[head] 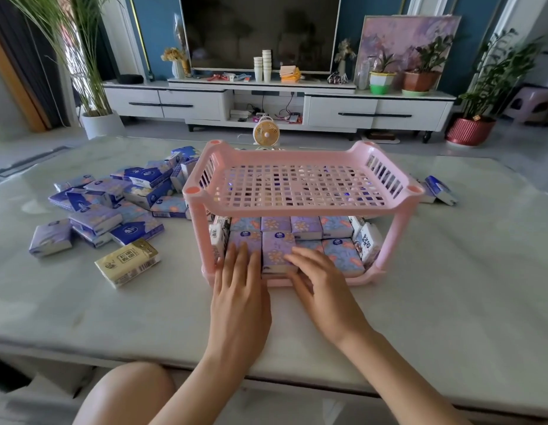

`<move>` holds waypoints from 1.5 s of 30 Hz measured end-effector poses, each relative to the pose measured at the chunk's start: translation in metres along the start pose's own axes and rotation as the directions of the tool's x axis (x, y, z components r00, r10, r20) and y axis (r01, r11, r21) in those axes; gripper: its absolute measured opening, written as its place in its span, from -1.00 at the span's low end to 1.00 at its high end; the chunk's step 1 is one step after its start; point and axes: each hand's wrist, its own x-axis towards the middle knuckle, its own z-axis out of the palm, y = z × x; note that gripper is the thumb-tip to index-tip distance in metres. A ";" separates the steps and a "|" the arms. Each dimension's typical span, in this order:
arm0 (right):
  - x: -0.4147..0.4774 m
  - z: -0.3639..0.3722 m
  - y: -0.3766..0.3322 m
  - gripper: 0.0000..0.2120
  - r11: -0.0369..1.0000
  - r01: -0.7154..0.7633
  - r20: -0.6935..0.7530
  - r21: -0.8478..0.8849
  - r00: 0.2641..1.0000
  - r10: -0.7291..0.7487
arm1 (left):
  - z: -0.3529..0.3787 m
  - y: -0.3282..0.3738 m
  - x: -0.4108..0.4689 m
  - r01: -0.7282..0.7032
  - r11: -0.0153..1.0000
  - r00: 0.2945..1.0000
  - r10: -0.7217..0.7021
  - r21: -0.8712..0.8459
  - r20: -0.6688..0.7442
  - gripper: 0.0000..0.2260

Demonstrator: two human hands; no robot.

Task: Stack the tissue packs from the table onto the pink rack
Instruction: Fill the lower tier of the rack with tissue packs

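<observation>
on a pale stone-look table (450, 271), the right hand (318, 280), fingers straight, presses a lilac floral tissue pack (277, 251), long axis pointing away, on the lower shelf of the pink slatted plastic rack (285, 151), left hand (239, 289) flat beside it, loose blue packs (113, 204) heaped left.

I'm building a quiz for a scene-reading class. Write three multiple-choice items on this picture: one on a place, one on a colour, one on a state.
1. Where is the yellow tissue pack? A) top shelf B) on the grey table, left of the pink plastic rack C) floor
2. Colour of the loose pile of packs? A) blue-purple B) green C) red
3. The rack's upper lattice shelf is: A) full B) half full C) empty
Key: B, it lies beside the rack; A, the wrappers show it; C, only bare lattice shows.
</observation>
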 end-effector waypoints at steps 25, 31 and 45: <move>0.026 -0.163 0.212 -0.63 0.750 -0.601 -0.307 0.275 0.685 0.661 | 0.157 0.268 0.122 0.063 0.993 0.885 -0.008 -0.103 0.466 -0.61; 0.066 -0.157 0.260 -0.47 0.849 -0.528 -0.379 -0.018 0.789 0.483 | 0.202 0.270 0.155 0.305 0.952 0.896 -0.295 0.023 0.333 -0.49; 0.143 -0.173 0.324 -0.32 0.771 -0.281 0.206 -0.572 0.860 0.466 | 0.229 0.263 0.171 0.401 0.915 0.910 -0.404 0.047 0.087 -0.55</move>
